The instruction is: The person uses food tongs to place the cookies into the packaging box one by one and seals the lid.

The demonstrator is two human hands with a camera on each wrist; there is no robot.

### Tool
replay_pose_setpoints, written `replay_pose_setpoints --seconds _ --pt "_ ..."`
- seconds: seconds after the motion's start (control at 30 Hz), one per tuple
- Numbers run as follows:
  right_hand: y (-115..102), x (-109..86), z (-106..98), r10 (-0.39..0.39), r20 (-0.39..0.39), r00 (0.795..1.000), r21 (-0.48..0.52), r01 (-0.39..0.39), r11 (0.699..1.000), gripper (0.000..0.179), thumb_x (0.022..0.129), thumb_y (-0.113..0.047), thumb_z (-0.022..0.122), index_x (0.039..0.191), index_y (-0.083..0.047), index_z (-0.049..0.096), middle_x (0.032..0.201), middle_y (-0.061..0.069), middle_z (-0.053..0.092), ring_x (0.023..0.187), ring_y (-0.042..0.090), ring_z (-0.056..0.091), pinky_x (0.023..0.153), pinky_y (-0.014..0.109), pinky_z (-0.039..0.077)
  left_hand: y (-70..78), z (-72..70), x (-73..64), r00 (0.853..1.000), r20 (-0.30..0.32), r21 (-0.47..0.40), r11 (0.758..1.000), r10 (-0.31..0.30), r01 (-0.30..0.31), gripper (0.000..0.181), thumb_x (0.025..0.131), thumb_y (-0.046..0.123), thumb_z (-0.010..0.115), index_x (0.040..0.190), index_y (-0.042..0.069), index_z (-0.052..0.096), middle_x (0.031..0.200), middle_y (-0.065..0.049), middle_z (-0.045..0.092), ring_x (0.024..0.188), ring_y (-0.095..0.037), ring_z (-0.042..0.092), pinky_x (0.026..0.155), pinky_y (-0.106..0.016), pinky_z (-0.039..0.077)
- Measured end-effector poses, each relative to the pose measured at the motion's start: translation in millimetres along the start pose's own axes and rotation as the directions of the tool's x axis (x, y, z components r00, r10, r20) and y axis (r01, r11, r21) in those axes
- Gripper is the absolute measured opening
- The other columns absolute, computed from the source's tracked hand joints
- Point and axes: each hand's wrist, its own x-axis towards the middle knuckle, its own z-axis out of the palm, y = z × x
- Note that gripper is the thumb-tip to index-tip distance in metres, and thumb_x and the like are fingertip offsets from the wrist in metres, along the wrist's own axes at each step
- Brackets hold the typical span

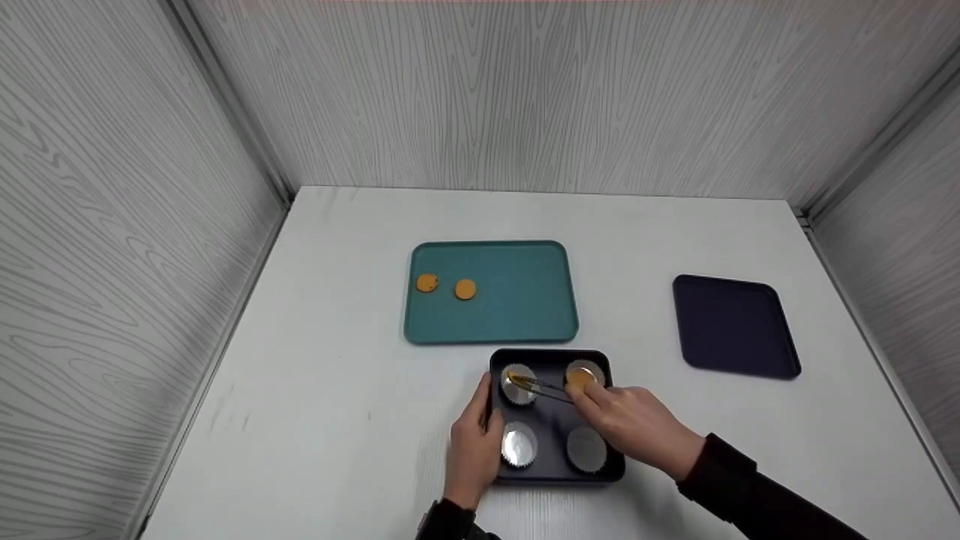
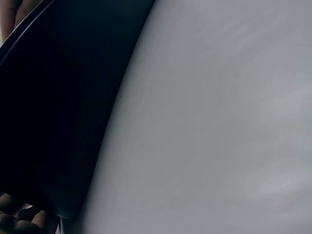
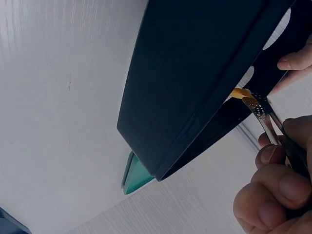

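Note:
My left hand grips the left wall of a dark, deep baking pan, thumb at the rim. Silvery fluted cups stand inside: upper left, lower left, lower right and upper right. In the upper right cup lies a round orange-brown cookie. My right hand holds metal tongs across the pan. Their perforated tips, seen in the right wrist view, pinch another cookie at the upper left cup; whether it touches the cup is unclear.
Behind the pan lies a teal tray with a speckled cookie and a plainer cookie on its left half. A dark, flat tray lies to the right. Grey wood-grain panels enclose the white table.

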Motion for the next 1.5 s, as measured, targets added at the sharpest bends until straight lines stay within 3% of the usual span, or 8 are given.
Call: replay_pose_setpoints --seconds 0.3,0.47,0.63,0.77,0.93,1.13,1.37,1.5 --pt "-1.7 3.9 2.6 -0.008 0.006 1.000 -0.067 0.009 0.998 0.040 0.110 -0.015 0.028 0.118 -0.001 0.065 0.097 0.008 0.065 0.048 0.016 0.051 0.039 0.029 0.041 -0.1 -0.1 -0.4 1.000 -0.007 0.026 1.000 0.006 -0.005 0.056 0.105 0.015 0.052 0.159 0.018 0.040 0.159 0.002 0.044 0.097 -0.011 0.058 0.075 -0.026 0.041" --pt "-2.4 4.8 4.5 -0.015 0.019 1.000 -0.093 0.017 0.996 0.024 0.098 -0.008 0.057 0.119 -0.001 0.066 0.096 0.008 0.065 0.050 0.015 0.051 0.039 0.028 0.041 -0.3 0.0 -0.3 1.000 -0.009 0.015 1.000 0.013 -0.013 0.056 0.105 0.014 0.052 0.159 0.018 0.040 0.159 0.003 0.043 0.114 -0.009 0.058 0.086 -0.028 0.044" --pt "-2.2 4.2 7.4 -0.018 0.018 1.000 -0.111 0.020 0.994 0.043 0.080 -0.005 0.082 0.120 -0.001 0.068 0.096 0.008 0.065 0.050 0.015 0.052 0.039 0.027 0.040 -0.1 -0.2 -0.3 1.000 0.003 0.003 1.000 0.004 -0.004 0.056 0.105 0.014 0.051 0.160 0.018 0.039 0.159 0.003 0.042 0.112 -0.011 0.060 0.090 -0.029 0.045" --pt "-1.9 4.4 9.7 -0.010 0.020 1.000 -0.111 0.012 0.994 0.040 0.082 -0.004 0.079 0.120 -0.001 0.067 0.096 0.008 0.065 0.050 0.015 0.051 0.039 0.027 0.039 -0.3 -0.3 -0.4 1.000 0.009 -0.007 1.000 0.001 -0.001 0.056 0.106 0.014 0.051 0.160 0.017 0.038 0.160 0.002 0.041 0.121 -0.013 0.060 0.097 -0.031 0.047" --pt "-1.2 4.4 11.3 -0.002 0.032 0.999 -0.102 0.006 0.995 0.032 0.088 -0.004 0.066 0.119 -0.001 0.067 0.096 0.009 0.065 0.051 0.015 0.052 0.039 0.027 0.040 -0.8 -0.4 -0.1 1.000 0.007 -0.010 1.000 0.014 -0.014 0.056 0.106 0.013 0.051 0.160 0.015 0.037 0.159 0.001 0.042 0.144 -0.012 0.041 0.109 -0.037 0.044" --pt "-0.1 4.4 11.7 0.014 0.043 0.999 -0.083 -0.010 0.997 0.028 0.090 -0.006 0.066 0.118 -0.001 0.065 0.099 0.009 0.065 0.051 0.015 0.053 0.039 0.028 0.041 -1.6 -0.3 0.4 1.000 0.002 0.005 1.000 0.027 -0.027 0.056 0.106 0.013 0.050 0.160 0.014 0.038 0.159 0.001 0.043 0.136 -0.011 0.050 0.099 -0.031 0.047" --pt "1.1 4.8 6.6 0.039 0.025 0.999 -0.034 -0.038 0.999 0.031 0.090 -0.012 0.075 0.117 -0.002 0.064 0.097 0.006 0.065 0.048 0.014 0.052 0.038 0.027 0.040 -0.3 -0.4 -0.1 1.000 0.001 0.013 1.000 0.002 -0.002 0.056 0.106 0.015 0.051 0.160 0.017 0.038 0.158 0.002 0.044 0.085 -0.011 0.057 0.081 -0.027 0.043" --pt "2.7 5.1 2.5 0.049 0.013 0.999 -0.009 -0.049 0.999 0.035 0.088 -0.017 0.080 0.115 -0.003 0.063 0.095 0.005 0.063 0.048 0.012 0.052 0.038 0.026 0.039 -0.5 -0.2 -0.1 1.000 0.004 -0.007 1.000 0.005 -0.005 0.056 0.106 0.013 0.051 0.160 0.015 0.038 0.159 0.000 0.043 0.104 -0.012 0.063 0.088 -0.029 0.047"
